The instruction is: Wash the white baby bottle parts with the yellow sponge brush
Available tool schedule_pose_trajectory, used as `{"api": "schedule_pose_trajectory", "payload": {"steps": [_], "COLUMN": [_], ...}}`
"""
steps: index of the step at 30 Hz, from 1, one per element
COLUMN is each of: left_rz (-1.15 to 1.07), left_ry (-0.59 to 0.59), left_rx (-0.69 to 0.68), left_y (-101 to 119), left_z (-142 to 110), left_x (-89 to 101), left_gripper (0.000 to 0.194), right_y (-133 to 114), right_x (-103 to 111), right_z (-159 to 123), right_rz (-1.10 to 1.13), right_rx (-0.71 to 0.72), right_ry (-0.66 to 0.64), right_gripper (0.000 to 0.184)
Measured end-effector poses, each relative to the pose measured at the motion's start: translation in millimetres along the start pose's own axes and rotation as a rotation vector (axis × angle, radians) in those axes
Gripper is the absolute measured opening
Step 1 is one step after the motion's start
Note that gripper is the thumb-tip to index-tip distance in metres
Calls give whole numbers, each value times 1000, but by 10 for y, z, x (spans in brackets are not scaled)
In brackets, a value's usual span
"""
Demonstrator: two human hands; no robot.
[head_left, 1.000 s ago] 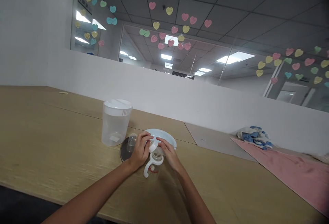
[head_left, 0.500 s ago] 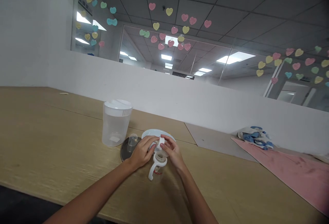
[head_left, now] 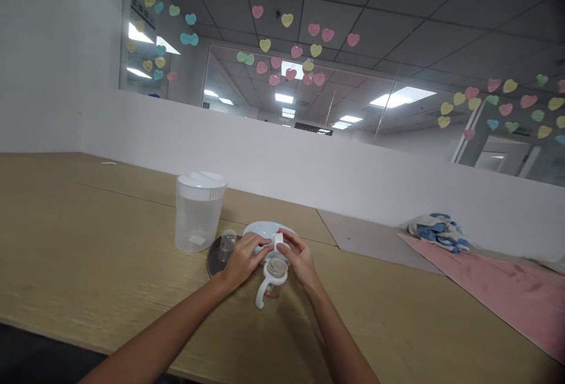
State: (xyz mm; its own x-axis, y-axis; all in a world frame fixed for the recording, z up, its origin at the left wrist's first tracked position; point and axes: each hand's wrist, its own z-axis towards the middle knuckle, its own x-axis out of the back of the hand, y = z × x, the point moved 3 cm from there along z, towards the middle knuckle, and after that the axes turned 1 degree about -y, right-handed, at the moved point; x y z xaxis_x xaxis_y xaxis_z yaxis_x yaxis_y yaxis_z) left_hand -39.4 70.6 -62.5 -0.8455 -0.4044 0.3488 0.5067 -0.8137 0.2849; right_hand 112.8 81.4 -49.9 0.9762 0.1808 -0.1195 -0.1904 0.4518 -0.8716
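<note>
My left hand (head_left: 244, 259) and my right hand (head_left: 300, 260) meet above the table, and the fingers of both pinch a small white plastic ring (head_left: 278, 241) held on edge. Just below them stands a clear baby bottle (head_left: 271, 293) with white twin handles and an open mouth, and neither hand appears to touch it. Behind the ring lies a pale blue plate (head_left: 260, 231), partly hidden by my hands. Left of my left hand, a small clear cup (head_left: 228, 241) sits on a dark round lid (head_left: 215, 259).
A large clear plastic jug (head_left: 198, 213) with a white lid stands left of the lid on the wooden table (head_left: 101, 237). To the right are a grey board (head_left: 366, 240), a pink mat (head_left: 489, 296) and a crumpled blue-and-white cloth (head_left: 439, 233). A white partition (head_left: 286, 160) runs along the back.
The white ring has shifted right and turned upright between my fingers. The bottle now stands lower and apart from it, no longer tilted against my hands.
</note>
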Motion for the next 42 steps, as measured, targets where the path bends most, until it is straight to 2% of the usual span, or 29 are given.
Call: {"api": "schedule_pose_trajectory", "payload": {"steps": [5,13,20,23,25,27,29,30,32,34,36,39,42], "left_rz": [56,132,148,97,50,-10,-91,-133,-207,-264,-309,-285,-271], "left_ry": [-27,-82,-73,-128,-161,-123,-51,-36,-74,-187,-301,-392,-385], "left_rx": [-61,-218,-269,-209,-107,43,156,164,77,-39,-77,-24,46], "left_y": [39,31,-7,-96,-186,-275,-307,-287,-172,-12,126,231,229], "left_z": [43,119,184,149,116,91,72,64,45,9,-35,-74,-76], "left_x": [-16,91,126,115,118,155,207,224,217,156,68,-37,-61], "left_gripper": [14,19,15,18,22,30,40,44,52,63,82,102,101], "right_y": [-6,-26,6,21,-3,-64,-148,-191,-265,-293,-287,-274,-255], "right_x": [60,85,129,100,106,171,280,327,372,336,242,104,59], "right_z": [31,62,44,29,31,44,57,59,51,25,-18,-96,-133], "right_rz": [-17,-48,-33,-52,-74,-34,115,213,363,406,361,303,283], "right_rx": [15,27,34,54,72,69,56,59,92,69,6,-50,-58], "right_ry": [38,-24,-42,-83,-90,-25,101,143,157,76,-69,-278,-355], "right_gripper": [41,41,40,41,42,42,40,38,32,30,31,35,38]}}
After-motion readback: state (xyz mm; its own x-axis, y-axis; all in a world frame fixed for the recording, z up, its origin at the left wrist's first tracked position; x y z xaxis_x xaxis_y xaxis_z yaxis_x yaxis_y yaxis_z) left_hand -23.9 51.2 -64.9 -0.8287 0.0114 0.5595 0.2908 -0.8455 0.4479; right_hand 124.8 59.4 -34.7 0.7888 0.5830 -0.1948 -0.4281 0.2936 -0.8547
